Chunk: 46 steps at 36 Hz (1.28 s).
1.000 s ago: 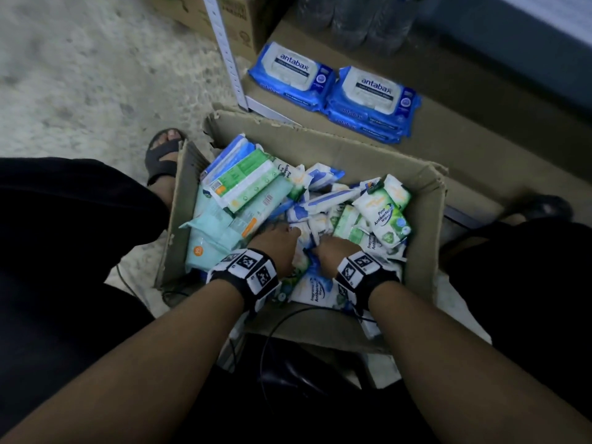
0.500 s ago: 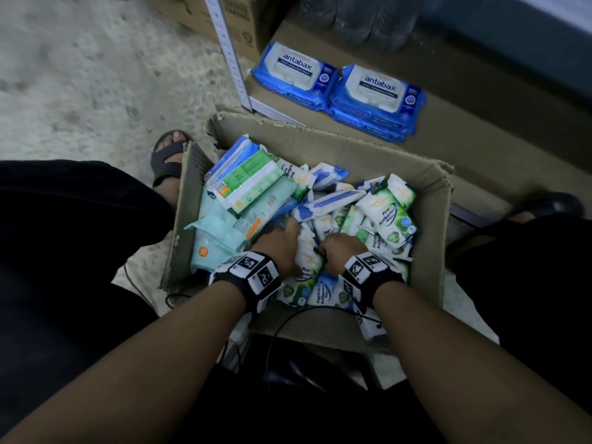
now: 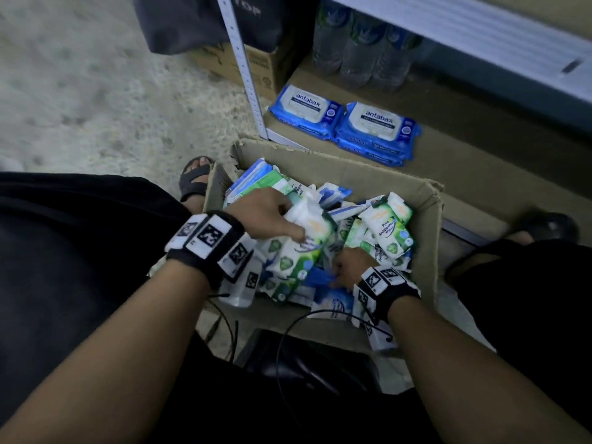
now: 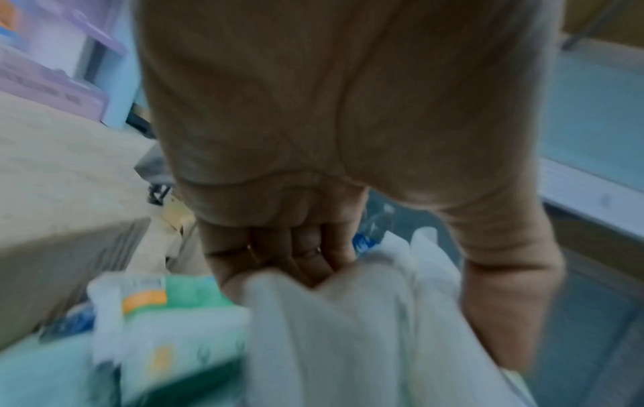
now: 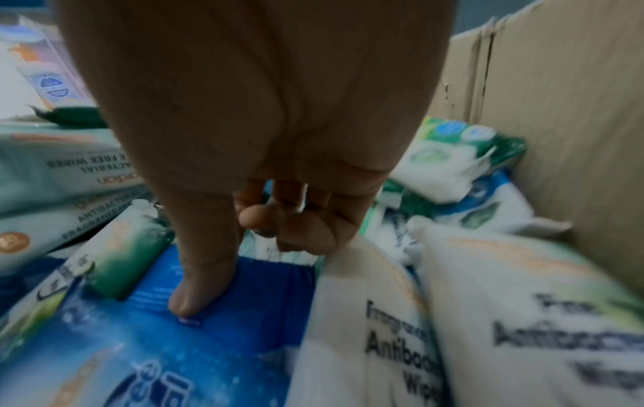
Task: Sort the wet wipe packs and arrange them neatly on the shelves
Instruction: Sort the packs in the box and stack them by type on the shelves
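In the centre of the head view an open cardboard box (image 3: pixel 429 225) sits on the floor, filled with a loose jumble of wet wipe packs. The left hand (image 3: pixel 259 209) grasps a white-and-green pack (image 3: pixel 307 232) at the upper left of the heap, fingers wrapped over its top end and thumb down its side; the left wrist view shows the fingers (image 4: pixel 278 247) buried in crumpled white film. The right hand (image 3: pixel 349 267) is low in the box toward the lower right, pinching a blue pack (image 5: pixel 223 311): the thumb presses flat on its face while the curled fingers tuck under the edge.

These packs look soft and pillowy, light to moderate in weight, with slick printed film that creases under the fingers. They likely sag if lifted by a sealed end, and the glossy skin may slip from a light pinch. The surer hold is probably across the middle of the body, thumb on one broad face and fingers on the other, where the wipes inside give some firmness.

In the upper centre of the frame two stacks of blue antabax packs (image 3: pixel 374 123) already lie side by side on the bottom shelf (image 3: pixel 480 174), in front of water bottles (image 3: pixel 362 49).
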{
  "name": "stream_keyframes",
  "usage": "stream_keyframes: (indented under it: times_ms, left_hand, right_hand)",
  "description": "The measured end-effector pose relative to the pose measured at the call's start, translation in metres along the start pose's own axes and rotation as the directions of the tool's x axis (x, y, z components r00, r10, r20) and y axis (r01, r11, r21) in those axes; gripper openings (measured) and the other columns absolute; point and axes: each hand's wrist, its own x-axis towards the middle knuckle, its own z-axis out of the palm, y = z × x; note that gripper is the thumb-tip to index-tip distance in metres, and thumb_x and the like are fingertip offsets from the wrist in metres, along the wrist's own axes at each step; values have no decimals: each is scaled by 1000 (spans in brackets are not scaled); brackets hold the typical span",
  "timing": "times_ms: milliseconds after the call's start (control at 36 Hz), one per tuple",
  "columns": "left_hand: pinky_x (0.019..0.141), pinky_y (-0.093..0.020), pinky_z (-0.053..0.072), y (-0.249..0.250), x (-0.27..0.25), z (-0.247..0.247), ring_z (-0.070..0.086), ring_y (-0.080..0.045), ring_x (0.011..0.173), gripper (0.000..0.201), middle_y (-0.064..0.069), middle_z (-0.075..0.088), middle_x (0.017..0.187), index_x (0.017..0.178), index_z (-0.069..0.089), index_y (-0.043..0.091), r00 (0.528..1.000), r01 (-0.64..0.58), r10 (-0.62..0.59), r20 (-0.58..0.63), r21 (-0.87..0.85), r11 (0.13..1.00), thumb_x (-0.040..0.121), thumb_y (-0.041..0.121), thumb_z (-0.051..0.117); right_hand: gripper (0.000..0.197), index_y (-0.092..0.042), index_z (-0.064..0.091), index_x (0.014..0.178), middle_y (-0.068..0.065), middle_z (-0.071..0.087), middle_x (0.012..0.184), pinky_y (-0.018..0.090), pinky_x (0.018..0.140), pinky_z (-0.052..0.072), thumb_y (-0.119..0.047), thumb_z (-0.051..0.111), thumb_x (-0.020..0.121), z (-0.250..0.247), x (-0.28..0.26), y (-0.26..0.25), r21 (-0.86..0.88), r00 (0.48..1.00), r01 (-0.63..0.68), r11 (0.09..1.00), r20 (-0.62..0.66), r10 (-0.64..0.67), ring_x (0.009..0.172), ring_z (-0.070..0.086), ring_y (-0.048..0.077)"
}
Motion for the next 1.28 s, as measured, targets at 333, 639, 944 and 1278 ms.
stream_keyframes:
  times_ms: [333, 639, 944, 1278]
  left_hand:
    - [92, -39, 51, -24, 3, 13, 62, -27, 108, 57, -6, 67, 117, 130, 53, 12, 824, 169, -324, -465, -345, 923, 82, 30, 77]
    - [97, -43, 45, -8, -12, 38, 52, -33, 116, 62, -14, 47, 133, 132, 50, 8, 816, 92, -165, -554, -156, 983, 80, 26, 78]
    - [102, -41, 39, 1, -18, 41, 46, -32, 125, 53, -12, 48, 137, 129, 56, 13, 844, 65, -67, -533, -22, 998, 82, 26, 75]
    - [105, -42, 40, -28, -9, 59, 37, -31, 133, 62, -9, 39, 147, 135, 53, 12, 895, 225, -148, -421, 140, 964, 82, 37, 71]
  right_hand:
    - [21, -21, 63, 67, 1, 67, 85, 21, 67, 41, -18, 82, 76, -13, -39, 7, 41, 988, 64, 997, -145, -57, 79, 60, 16]
    - [35, -14, 49, 64, 3, 55, 68, 34, 66, 48, -10, 81, 77, -44, -76, 28, 247, 882, 172, 954, -469, -38, 66, 49, 16]
    - [27, -23, 51, 70, -3, 70, 93, 39, 81, 51, -16, 74, 82, -98, -112, 40, 108, 660, 225, 968, -748, -69, 93, 63, 21]
    - [16, -24, 59, 68, -4, 42, 143, 40, 92, 46, -15, 69, 77, -47, -85, 40, -339, 922, -62, 939, -379, -75, 116, 44, 26]
